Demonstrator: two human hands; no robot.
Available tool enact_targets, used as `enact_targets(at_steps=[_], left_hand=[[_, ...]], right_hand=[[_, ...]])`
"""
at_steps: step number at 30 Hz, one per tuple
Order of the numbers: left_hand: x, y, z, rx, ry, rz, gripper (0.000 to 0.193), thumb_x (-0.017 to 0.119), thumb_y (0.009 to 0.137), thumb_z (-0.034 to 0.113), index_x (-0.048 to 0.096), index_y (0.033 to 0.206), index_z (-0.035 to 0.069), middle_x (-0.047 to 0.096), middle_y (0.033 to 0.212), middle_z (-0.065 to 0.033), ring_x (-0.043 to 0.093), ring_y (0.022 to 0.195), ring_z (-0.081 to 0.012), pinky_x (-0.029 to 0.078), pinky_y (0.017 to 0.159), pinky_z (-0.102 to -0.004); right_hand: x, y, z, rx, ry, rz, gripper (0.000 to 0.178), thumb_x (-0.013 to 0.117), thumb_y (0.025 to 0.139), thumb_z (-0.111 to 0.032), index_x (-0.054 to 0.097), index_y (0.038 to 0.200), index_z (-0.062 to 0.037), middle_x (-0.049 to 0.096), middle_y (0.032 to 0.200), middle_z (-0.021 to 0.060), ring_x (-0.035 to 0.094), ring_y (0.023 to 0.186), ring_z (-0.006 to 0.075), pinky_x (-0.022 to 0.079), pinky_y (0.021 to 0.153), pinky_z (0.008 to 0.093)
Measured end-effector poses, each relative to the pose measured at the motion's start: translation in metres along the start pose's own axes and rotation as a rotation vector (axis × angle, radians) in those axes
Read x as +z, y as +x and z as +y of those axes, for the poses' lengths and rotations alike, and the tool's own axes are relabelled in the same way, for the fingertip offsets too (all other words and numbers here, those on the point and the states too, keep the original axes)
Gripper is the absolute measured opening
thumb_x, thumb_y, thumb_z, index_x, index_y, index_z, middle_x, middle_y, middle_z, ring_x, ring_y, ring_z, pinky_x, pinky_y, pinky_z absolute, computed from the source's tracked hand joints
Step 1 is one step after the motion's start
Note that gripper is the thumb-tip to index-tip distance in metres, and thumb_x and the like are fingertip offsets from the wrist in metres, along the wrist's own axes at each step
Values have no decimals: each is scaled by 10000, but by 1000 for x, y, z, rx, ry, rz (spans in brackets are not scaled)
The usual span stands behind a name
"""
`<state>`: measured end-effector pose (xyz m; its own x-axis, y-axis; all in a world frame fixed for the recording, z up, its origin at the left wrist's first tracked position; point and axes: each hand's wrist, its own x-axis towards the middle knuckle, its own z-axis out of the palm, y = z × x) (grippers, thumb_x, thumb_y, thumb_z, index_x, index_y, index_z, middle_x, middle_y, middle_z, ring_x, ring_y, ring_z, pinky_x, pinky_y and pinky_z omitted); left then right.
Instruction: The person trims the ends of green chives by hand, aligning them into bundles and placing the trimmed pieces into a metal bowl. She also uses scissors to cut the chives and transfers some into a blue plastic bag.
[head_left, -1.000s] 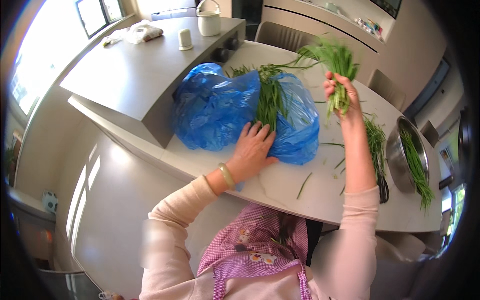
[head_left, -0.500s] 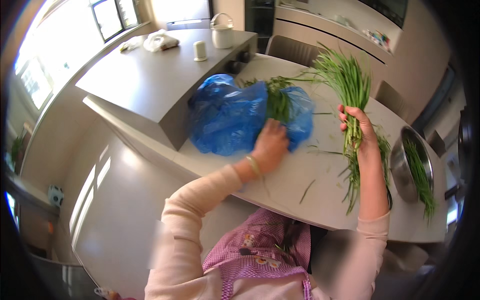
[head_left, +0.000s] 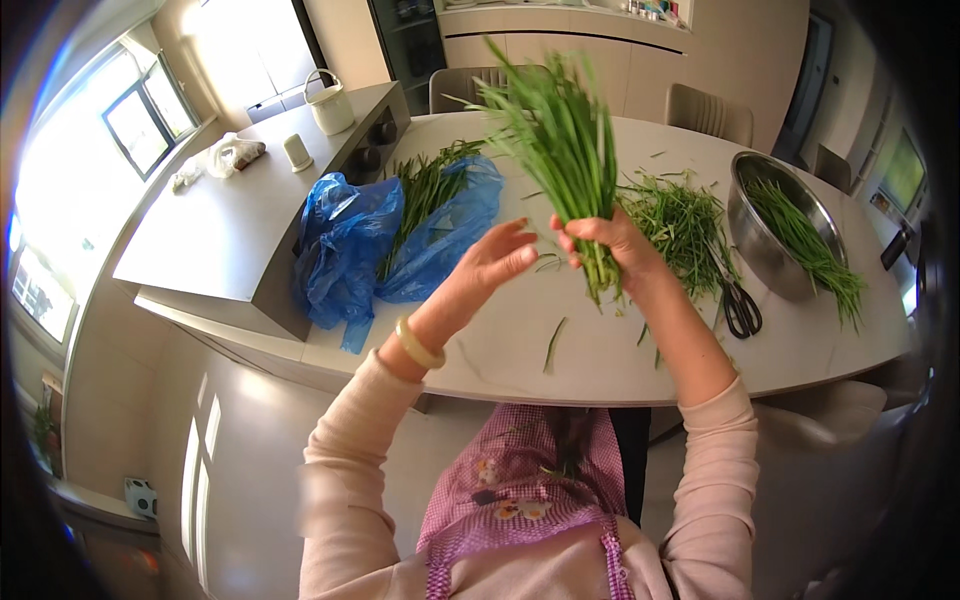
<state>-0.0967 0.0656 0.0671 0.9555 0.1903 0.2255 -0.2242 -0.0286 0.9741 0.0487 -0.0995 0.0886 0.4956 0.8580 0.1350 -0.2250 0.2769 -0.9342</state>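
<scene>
My right hand [head_left: 612, 243] is wrapped round the stem ends of a bunch of garlic chives [head_left: 560, 140], its green leaves pointing up and away above the table. Just left of it, my left hand [head_left: 492, 262] is raised with fingers apart, holding nothing. On the left part of the table lies a crumpled blue plastic bag [head_left: 347, 240], with more chives [head_left: 428, 195] in its opening. A loose heap of trimmed green scraps [head_left: 680, 225] lies beyond my right forearm, and black-handled scissors [head_left: 741, 308] rest at its near side.
At the right, a tilted steel bowl [head_left: 775, 255] holds chives [head_left: 800, 230] hanging over its rim. A grey raised counter [head_left: 215, 230] adjoins the table on the left, bearing a white lidded bucket [head_left: 330, 108] and a small canister [head_left: 297, 153]. Chairs [head_left: 710, 115] stand along the far edge.
My left hand has come off the blue bag and risen beside my right hand. The bunch in my right hand has moved left, and the scissors and scrap heap now show.
</scene>
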Motion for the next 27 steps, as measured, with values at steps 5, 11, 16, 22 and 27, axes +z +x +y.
enact_targets(at_steps=[5, 11, 16, 22, 27], left_hand=[[16, 35, -16, -5, -568, -301, 435, 611, 924, 325, 528, 1220, 18, 591, 1188, -114, 558, 1068, -178, 461, 905, -341], [76, 36, 4, 135, -190, 167, 135, 693, 845, 112, 649, 934, 19, 673, 880, -50, 625, 776, -118, 499, 715, -256], [93, 46, 6, 297, 112, 241, 186, 770, 745, 49, 659, 887, 5, 656, 799, -17, 597, 725, -85, 495, 681, -247], [106, 23, -29, 232, 190, 164, 333, 821, 697, 121, 642, 943, -16, 660, 895, -50, 588, 782, -138, 501, 727, -291], [101, 32, -45, 133, 58, 169, 249, 774, 760, 116, 646, 924, -20, 668, 867, -61, 598, 776, -135, 491, 736, -291]], right_hand=[[21, -23, 25, -83, -233, -28, 532, 740, 748, -83, 467, 1195, 9, 606, 922, 73, 628, 759, 155, 531, 596, 286], [6, -29, 58, -399, -623, 329, 577, 796, 700, -135, 473, 1162, -15, 607, 968, 96, 617, 879, 188, 515, 775, 312], [-27, -24, 58, -237, -563, 184, 444, 782, 701, -124, 580, 1088, -41, 648, 956, 81, 621, 856, 161, 520, 725, 314], [-62, -17, 110, -260, -204, 63, 476, 788, 714, -165, 591, 1129, -40, 656, 1006, 80, 619, 921, 173, 528, 792, 313], [-70, -13, 118, -217, -412, 13, 429, 761, 718, -240, 618, 1089, -81, 665, 1006, 96, 603, 959, 221, 487, 851, 343]])
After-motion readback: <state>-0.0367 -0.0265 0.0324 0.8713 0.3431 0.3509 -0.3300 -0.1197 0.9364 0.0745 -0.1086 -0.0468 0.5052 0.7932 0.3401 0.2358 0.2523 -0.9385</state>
